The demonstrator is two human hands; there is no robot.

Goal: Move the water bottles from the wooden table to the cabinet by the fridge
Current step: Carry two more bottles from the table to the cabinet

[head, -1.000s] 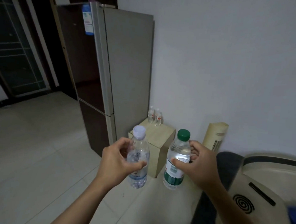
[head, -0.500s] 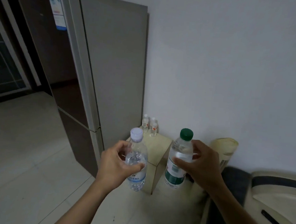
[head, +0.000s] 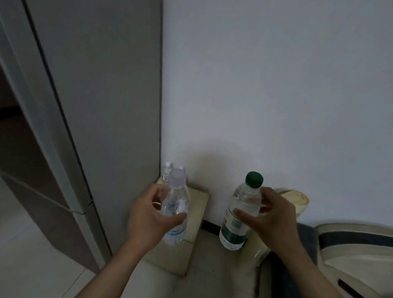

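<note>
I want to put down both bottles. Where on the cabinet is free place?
The cabinet top is bare along its right and front edges. The back left corner, against the fridge, is crowded with small bottles. The rest is hidden behind the left hand.

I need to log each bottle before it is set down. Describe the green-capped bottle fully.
The green-capped bottle is a clear plastic water bottle with a dark green screw cap, closed, and a green and white label round its lower half. It looks full or nearly so. It is held in the air, roughly upright with a slight tilt, to the right of the small pale cabinet. The right hand holds it at mid-body, thumb across the front, fingers behind. Nothing else touches it.
</note>
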